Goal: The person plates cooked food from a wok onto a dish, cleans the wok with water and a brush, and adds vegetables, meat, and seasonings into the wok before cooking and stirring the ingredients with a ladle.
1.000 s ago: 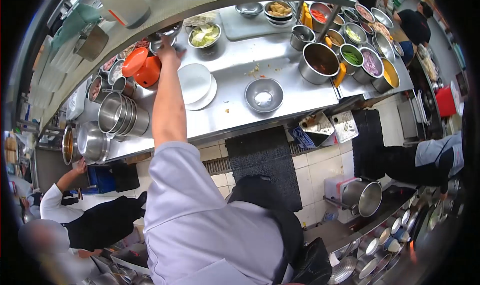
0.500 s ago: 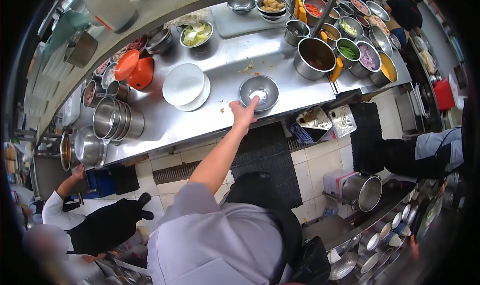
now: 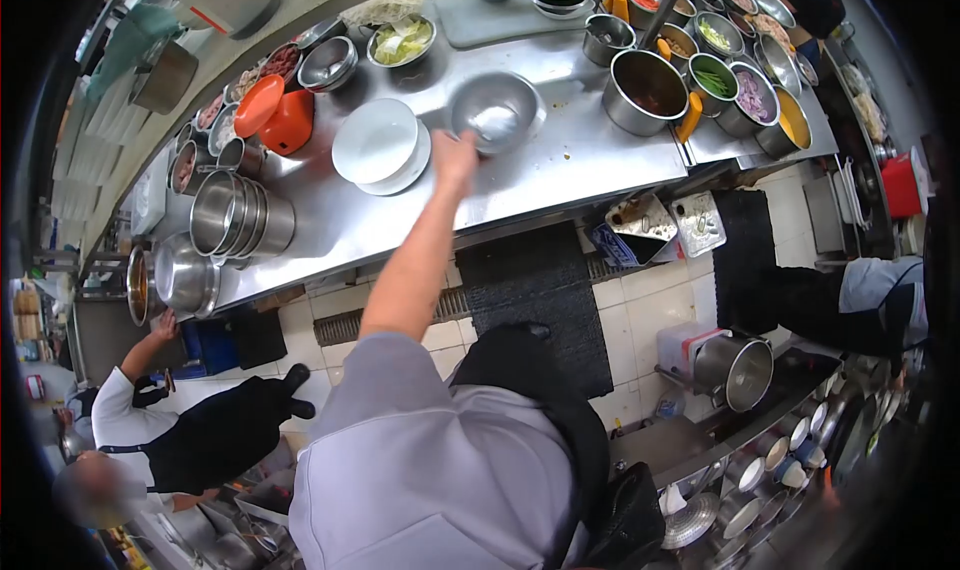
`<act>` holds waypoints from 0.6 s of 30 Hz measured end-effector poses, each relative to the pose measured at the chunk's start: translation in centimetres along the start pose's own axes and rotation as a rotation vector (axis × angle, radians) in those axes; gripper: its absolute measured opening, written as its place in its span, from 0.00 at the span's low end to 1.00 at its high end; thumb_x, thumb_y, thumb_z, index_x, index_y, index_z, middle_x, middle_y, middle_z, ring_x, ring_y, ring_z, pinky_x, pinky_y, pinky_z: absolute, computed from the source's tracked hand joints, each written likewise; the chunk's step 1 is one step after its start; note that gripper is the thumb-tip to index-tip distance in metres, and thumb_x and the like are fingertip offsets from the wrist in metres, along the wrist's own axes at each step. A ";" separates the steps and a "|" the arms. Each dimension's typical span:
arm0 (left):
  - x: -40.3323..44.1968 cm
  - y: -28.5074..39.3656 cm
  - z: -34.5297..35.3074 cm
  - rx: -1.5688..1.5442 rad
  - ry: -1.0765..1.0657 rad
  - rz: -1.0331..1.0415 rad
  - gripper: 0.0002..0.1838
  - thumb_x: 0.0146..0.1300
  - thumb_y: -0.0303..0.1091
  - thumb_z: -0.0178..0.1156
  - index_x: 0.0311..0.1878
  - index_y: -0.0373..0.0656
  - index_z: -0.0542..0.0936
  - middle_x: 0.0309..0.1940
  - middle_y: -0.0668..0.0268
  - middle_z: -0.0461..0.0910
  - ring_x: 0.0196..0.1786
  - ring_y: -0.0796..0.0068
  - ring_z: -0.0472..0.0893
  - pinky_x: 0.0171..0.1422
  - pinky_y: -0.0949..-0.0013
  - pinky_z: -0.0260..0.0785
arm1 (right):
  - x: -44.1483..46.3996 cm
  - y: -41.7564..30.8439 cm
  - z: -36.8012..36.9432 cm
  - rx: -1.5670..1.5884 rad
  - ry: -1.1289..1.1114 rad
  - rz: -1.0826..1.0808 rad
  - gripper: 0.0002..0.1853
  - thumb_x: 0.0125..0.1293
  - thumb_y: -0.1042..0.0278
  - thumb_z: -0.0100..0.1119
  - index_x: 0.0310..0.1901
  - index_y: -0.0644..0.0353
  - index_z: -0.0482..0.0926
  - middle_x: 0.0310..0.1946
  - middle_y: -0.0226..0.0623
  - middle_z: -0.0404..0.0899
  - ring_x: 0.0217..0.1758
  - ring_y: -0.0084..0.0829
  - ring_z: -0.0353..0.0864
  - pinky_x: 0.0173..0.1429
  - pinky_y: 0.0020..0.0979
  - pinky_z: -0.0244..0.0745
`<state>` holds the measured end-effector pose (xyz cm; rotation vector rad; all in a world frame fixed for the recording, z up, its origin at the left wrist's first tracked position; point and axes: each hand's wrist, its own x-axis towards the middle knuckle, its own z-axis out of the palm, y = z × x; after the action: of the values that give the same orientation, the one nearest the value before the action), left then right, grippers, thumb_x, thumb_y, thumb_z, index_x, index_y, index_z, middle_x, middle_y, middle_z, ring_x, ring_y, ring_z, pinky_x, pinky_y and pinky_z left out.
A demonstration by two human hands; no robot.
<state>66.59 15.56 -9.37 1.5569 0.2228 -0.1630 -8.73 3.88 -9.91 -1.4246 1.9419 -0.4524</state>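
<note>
My left hand (image 3: 456, 160) reaches over the steel counter and grips the near left rim of a metal bowl (image 3: 493, 113). The bowl looks raised off the counter, and its inside faces up toward me with nothing distinct in it. Motion smears the fingertips slightly. Just left of the hand sits a stack of white plates (image 3: 375, 140). Behind the bowl lies a pale cutting board (image 3: 480, 25). My right hand is out of sight.
An orange scale (image 3: 287, 122) and stacked steel pots (image 3: 230, 215) stand left on the counter. At right is a pot of dark liquid (image 3: 645, 92) beside several ingredient containers. One person (image 3: 210, 440) stands at lower left, another (image 3: 850, 305) at right.
My left hand has taken hold of the metal bowl by its rim, lifted it and carried it back and slightly left, leaving its spot near the counter's front edge.
</note>
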 end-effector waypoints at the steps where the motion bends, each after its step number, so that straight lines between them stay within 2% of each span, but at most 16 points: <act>1: 2.0 1.3 -1.7 -0.031 -0.002 0.036 0.18 0.64 0.26 0.56 0.51 0.24 0.64 0.43 0.47 0.76 0.36 0.58 0.84 0.35 0.57 0.85 | -0.1 0.1 -0.2 0.007 0.007 0.008 0.24 0.66 0.75 0.51 0.64 0.58 0.69 0.37 0.41 0.80 0.25 0.30 0.78 0.22 0.31 0.73; 2: 4.6 2.3 -3.3 -0.108 0.067 0.029 0.17 0.63 0.26 0.57 0.48 0.24 0.64 0.37 0.48 0.75 0.29 0.64 0.81 0.27 0.61 0.80 | -0.3 0.1 -0.2 0.010 0.008 0.014 0.23 0.66 0.75 0.50 0.64 0.58 0.70 0.37 0.41 0.80 0.25 0.30 0.78 0.22 0.31 0.73; 3: 4.8 5.0 -5.2 -0.201 0.010 0.127 0.20 0.62 0.25 0.55 0.51 0.18 0.64 0.39 0.43 0.77 0.29 0.62 0.83 0.27 0.61 0.80 | -0.3 0.2 -0.4 0.015 0.015 0.018 0.23 0.66 0.75 0.50 0.64 0.58 0.70 0.37 0.41 0.80 0.26 0.30 0.78 0.23 0.31 0.73; 4: 8.1 5.4 -7.8 -0.205 0.000 0.121 0.24 0.63 0.25 0.55 0.58 0.18 0.64 0.48 0.41 0.77 0.37 0.59 0.85 0.31 0.60 0.83 | -0.4 0.2 -0.3 0.024 0.020 0.024 0.23 0.66 0.75 0.50 0.64 0.58 0.70 0.37 0.41 0.80 0.26 0.30 0.78 0.23 0.31 0.73; 5: 7.7 7.6 -8.3 -0.284 0.169 0.198 0.22 0.63 0.24 0.54 0.58 0.23 0.67 0.53 0.46 0.75 0.44 0.57 0.84 0.37 0.58 0.87 | -0.5 0.2 -0.2 0.033 0.028 0.032 0.23 0.66 0.75 0.50 0.64 0.58 0.70 0.37 0.42 0.80 0.26 0.30 0.78 0.23 0.31 0.74; 7: 13.0 7.6 -12.5 -0.332 0.258 0.083 0.21 0.65 0.26 0.55 0.60 0.27 0.67 0.57 0.49 0.73 0.49 0.56 0.82 0.41 0.55 0.88 | -0.7 0.4 -0.2 0.038 0.033 0.049 0.23 0.66 0.76 0.50 0.63 0.58 0.70 0.37 0.42 0.81 0.26 0.30 0.78 0.23 0.31 0.74; 10: 19.7 7.4 -18.0 -0.433 0.222 0.056 0.23 0.69 0.35 0.58 0.60 0.30 0.68 0.53 0.48 0.74 0.42 0.56 0.83 0.44 0.51 0.87 | -1.2 1.0 -0.4 0.064 0.053 0.089 0.22 0.66 0.76 0.50 0.63 0.58 0.71 0.37 0.42 0.81 0.27 0.30 0.79 0.23 0.31 0.74; 11: 19.0 9.1 -17.7 -0.432 0.221 0.060 0.23 0.69 0.35 0.58 0.60 0.30 0.68 0.53 0.48 0.74 0.42 0.56 0.83 0.44 0.51 0.87 | -1.5 1.1 -0.5 0.067 0.063 0.102 0.22 0.66 0.76 0.50 0.63 0.58 0.71 0.37 0.42 0.81 0.27 0.31 0.79 0.23 0.31 0.74; 13: 15.0 12.6 -16.5 -0.370 0.268 -0.066 0.19 0.74 0.42 0.54 0.54 0.33 0.73 0.39 0.60 0.77 0.36 0.68 0.81 0.38 0.62 0.82 | -1.9 1.7 -1.0 0.078 0.081 0.132 0.22 0.66 0.76 0.50 0.62 0.58 0.71 0.38 0.42 0.81 0.27 0.31 0.79 0.23 0.31 0.75; 14: 14.5 11.3 -16.4 -0.370 0.275 -0.070 0.19 0.74 0.42 0.54 0.54 0.33 0.73 0.39 0.60 0.77 0.36 0.68 0.81 0.38 0.62 0.82 | -2.0 2.1 -1.3 0.087 0.089 0.143 0.22 0.65 0.76 0.50 0.62 0.57 0.71 0.38 0.42 0.81 0.27 0.31 0.79 0.23 0.31 0.75; 16: 13.9 9.1 -15.4 0.235 0.262 0.239 0.21 0.75 0.48 0.54 0.53 0.35 0.74 0.36 0.64 0.77 0.34 0.74 0.78 0.37 0.70 0.75 | -2.8 3.3 -2.4 0.130 0.119 0.189 0.22 0.65 0.76 0.50 0.62 0.57 0.71 0.38 0.43 0.81 0.28 0.31 0.79 0.23 0.31 0.75; 18: 4.5 7.4 -9.4 0.118 0.133 0.519 0.15 0.74 0.42 0.57 0.45 0.37 0.73 0.33 0.65 0.79 0.36 0.75 0.79 0.35 0.69 0.68 | -4.2 4.8 -4.7 0.231 0.175 0.255 0.22 0.65 0.77 0.50 0.61 0.57 0.72 0.38 0.43 0.81 0.28 0.31 0.80 0.24 0.31 0.75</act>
<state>72.40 25.21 -3.33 1.6944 -0.0931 0.3412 -14.63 8.88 -8.27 -1.0052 2.0969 -0.6750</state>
